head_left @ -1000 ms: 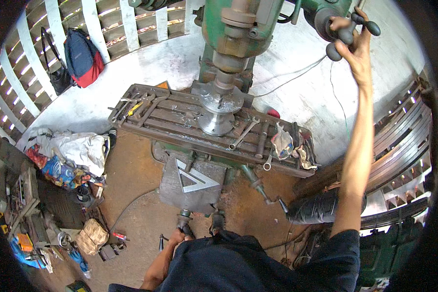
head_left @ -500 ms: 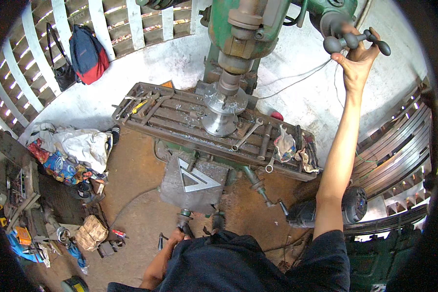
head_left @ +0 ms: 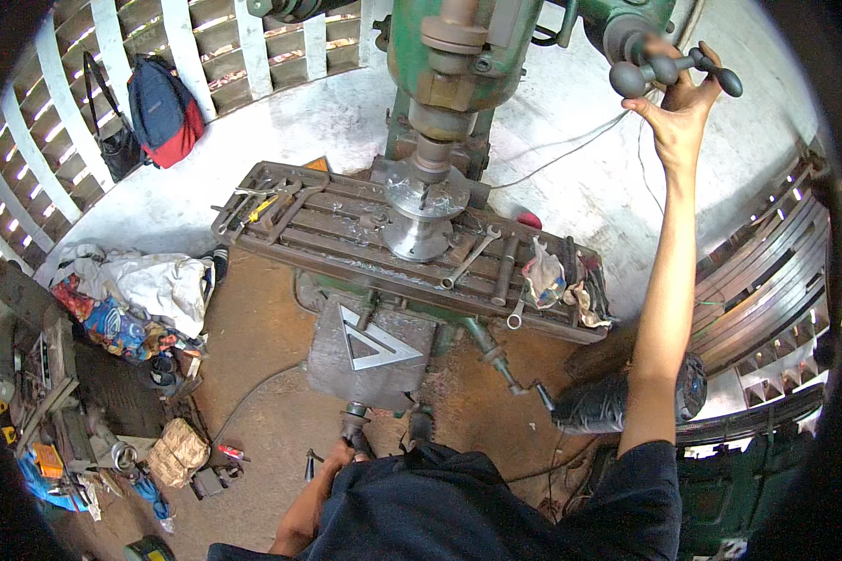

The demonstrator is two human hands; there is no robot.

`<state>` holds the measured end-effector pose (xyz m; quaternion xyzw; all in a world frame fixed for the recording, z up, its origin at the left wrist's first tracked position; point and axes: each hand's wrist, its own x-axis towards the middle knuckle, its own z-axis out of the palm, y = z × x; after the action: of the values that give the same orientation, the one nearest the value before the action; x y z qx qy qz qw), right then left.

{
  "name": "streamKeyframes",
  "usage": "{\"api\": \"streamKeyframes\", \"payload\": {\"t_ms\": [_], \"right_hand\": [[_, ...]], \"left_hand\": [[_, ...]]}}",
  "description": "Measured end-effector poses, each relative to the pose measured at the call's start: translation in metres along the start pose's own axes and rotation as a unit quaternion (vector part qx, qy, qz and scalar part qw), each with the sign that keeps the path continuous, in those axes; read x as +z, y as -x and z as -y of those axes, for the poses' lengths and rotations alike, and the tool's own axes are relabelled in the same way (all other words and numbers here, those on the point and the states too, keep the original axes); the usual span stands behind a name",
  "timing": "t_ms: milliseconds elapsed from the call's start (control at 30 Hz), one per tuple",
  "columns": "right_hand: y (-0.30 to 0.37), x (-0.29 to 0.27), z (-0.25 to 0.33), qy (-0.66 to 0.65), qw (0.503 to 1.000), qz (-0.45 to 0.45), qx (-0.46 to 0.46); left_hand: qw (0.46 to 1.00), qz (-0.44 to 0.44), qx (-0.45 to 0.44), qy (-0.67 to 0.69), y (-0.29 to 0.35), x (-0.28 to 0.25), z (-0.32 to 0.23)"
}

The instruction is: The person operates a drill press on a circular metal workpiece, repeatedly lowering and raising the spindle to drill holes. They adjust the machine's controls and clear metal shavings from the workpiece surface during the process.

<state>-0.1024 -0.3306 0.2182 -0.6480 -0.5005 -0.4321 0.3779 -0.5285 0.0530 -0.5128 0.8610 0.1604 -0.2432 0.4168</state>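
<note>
My right arm stretches up to the far right, where my right hand [head_left: 680,131] grips a dark ball-ended lever handle [head_left: 660,70] on the green milling machine [head_left: 458,79]. Low in the middle, my left hand [head_left: 343,454] is closed around a dark handle [head_left: 355,432] at the front of the machine; part of that hand is hidden by my shirt. Under the spindle [head_left: 431,161], a flanged metal workpiece [head_left: 415,237] stands upright on the slotted table [head_left: 337,232], with metal chips around it. A cutter tip shows at its upper disc.
A wrench [head_left: 472,258], a metal bar [head_left: 507,271] and a rag [head_left: 544,276] lie on the table's right; more tools [head_left: 268,208] lie on its left. A triangular metal frame [head_left: 372,339] rests on the front cover. A crank [head_left: 543,396] sticks out at right. Cloths [head_left: 150,290] lie at left.
The whole view has shifted slightly, moving the machine and lever a little left in the picture. Both hands keep their holds; no other clear movement shows.
</note>
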Motion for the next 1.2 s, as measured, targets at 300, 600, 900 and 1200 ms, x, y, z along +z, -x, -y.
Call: {"api": "streamKeyframes", "payload": {"t_ms": [300,600,900,1200], "right_hand": [[0.009,0.043,-0.011,0.038,0.977,-0.206,-0.042],[0.012,-0.008,-0.007,-0.173,0.968,-0.171,0.065],[-0.109,-0.044,0.016,0.086,0.868,0.472,0.130],[-0.083,-0.019,0.040,0.116,0.919,0.350,0.138]], "left_hand": [[0.999,0.020,-0.026,0.005,-0.002,0.000,-0.004],[0.999,0.021,0.031,0.023,-0.003,0.002,0.004],[0.998,0.004,-0.053,0.036,-0.005,0.009,0.005],[0.998,-0.003,-0.054,0.038,-0.005,0.007,-0.003]]}}
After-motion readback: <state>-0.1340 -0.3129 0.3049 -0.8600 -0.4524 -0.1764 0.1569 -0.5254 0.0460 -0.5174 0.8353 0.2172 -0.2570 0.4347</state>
